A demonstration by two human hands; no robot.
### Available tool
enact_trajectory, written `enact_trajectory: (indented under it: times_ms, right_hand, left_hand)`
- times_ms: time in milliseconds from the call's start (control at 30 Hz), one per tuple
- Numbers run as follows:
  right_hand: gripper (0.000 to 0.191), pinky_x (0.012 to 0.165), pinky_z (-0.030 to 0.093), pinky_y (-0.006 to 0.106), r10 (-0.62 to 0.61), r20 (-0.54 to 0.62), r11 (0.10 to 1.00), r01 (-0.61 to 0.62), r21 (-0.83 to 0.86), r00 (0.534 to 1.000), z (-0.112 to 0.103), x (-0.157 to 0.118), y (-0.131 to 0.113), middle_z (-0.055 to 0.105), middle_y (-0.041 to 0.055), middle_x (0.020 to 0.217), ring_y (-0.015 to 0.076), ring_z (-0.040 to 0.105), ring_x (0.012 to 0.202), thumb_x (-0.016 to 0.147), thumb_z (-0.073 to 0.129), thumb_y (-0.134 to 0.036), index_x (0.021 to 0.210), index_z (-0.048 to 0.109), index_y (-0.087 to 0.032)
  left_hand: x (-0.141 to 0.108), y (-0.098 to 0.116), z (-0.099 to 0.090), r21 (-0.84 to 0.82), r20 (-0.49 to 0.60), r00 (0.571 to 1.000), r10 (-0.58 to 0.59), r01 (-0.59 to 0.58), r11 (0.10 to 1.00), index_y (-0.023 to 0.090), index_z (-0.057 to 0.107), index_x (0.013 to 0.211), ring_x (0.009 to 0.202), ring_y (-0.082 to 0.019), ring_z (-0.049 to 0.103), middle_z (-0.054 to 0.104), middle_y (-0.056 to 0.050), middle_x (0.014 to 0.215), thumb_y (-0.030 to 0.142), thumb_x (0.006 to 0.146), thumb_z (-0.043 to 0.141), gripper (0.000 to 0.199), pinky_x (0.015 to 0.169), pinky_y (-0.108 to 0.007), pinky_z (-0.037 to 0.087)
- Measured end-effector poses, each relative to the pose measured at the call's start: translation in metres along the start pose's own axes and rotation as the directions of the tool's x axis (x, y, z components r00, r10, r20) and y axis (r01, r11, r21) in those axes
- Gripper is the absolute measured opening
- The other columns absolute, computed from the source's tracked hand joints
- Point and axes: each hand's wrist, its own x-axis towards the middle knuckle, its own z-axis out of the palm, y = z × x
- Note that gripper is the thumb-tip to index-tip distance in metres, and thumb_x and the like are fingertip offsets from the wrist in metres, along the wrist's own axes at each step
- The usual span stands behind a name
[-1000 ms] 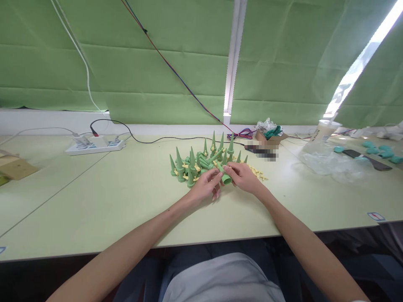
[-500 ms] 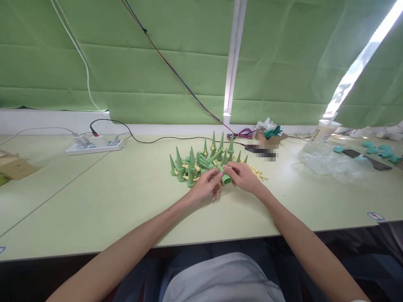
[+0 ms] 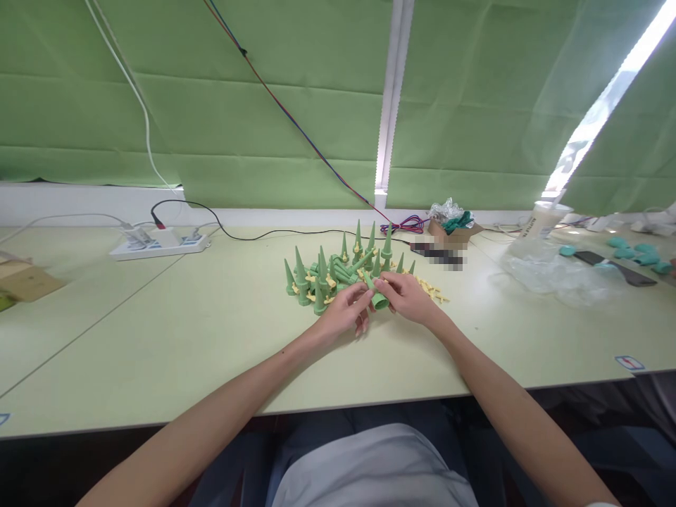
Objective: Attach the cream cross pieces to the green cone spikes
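Note:
Between my two hands is a green plastic plant-watering spike [image 3: 379, 301], tilted, its round open end facing me and its pointed end away. My left hand [image 3: 348, 308] pinches it from the left with thumb and fingers. From the right, my right hand [image 3: 405, 292] grips it too, thumb on top. Whether a small yellow part sits between the fingers is hidden. Just beyond my hands several green spikes [image 3: 300, 274] stand upright, many with yellow valves on their sides. Others lie in a green heap [image 3: 346, 271]. Loose yellow valves [image 3: 434, 290] are scattered right of my right hand.
A white power strip [image 3: 158, 245] with plugs lies at the left back, near a cardboard box [image 3: 29, 280]. Behind the spikes runs a black cable. To the right are a small carton [image 3: 457, 232], a plastic cup [image 3: 541, 220], a clear bag [image 3: 543, 267] and teal caps [image 3: 626, 252].

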Motion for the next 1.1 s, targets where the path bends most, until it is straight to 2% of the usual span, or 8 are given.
enact_trajectory:
  times_ms: [767, 1100]
  right_hand:
    - [0.043, 0.052, 0.03, 0.024, -0.021, 0.0, 1.0, 0.021, 0.009, 1.0, 0.0001, 0.0004, 0.0002, 0.037, -0.0049, 0.051, 0.0109, 0.042, 0.049, 0.097, 0.038, -0.047, 0.064, 0.035, -0.021]
    - [0.045, 0.053, 0.027, 0.025, -0.057, -0.032, 0.998, 0.057, -0.007, 0.998, 0.0, 0.0004, 0.0015, 0.036, -0.0047, 0.047, 0.0102, 0.036, 0.049, 0.098, 0.038, -0.044, 0.06, 0.034, -0.02]
  left_hand:
    - [0.0008, -0.002, -0.0015, 0.02, 0.011, 1.0, 0.019, -0.019, 1.0, 0.018, 0.053, 0.095, 0.043, -0.009, 0.051, 0.056, 0.002, 0.062, 0.058, 0.087, 0.053, 0.04, 0.039, -0.022, 0.039]
    - [0.0004, 0.0015, 0.0012, 0.032, -0.022, 0.995, 0.102, -0.101, 0.994, 0.019, 0.049, 0.091, 0.042, -0.007, 0.048, 0.053, 0.005, 0.063, 0.053, 0.085, 0.059, 0.036, 0.038, -0.021, 0.037]
